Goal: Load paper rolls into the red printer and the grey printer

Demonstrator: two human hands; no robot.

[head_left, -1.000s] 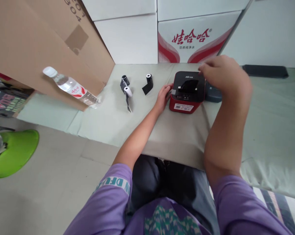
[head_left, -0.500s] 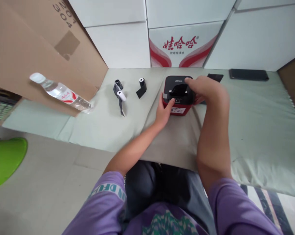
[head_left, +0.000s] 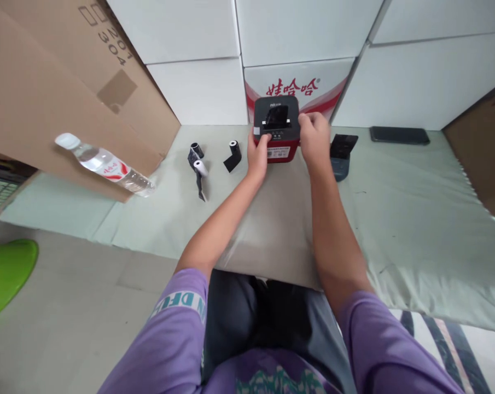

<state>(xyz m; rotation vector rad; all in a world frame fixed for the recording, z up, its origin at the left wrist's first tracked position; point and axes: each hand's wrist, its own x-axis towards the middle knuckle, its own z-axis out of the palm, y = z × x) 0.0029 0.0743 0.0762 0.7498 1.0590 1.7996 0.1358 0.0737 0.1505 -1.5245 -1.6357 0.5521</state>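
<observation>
Gripping red printer (head_left: 277, 128), both hands, arms outstretched

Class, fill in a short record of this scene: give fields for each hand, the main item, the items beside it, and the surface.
Left hand: left hand grips the left side of the printer
Right hand: right hand grips its right side
Main item: red and black printer, held between both hands
Left of it: three small paper rolls, water bottle leaning on a cardboard box
Right of it: dark lid, phone
Surface: pale green cloth
</observation>
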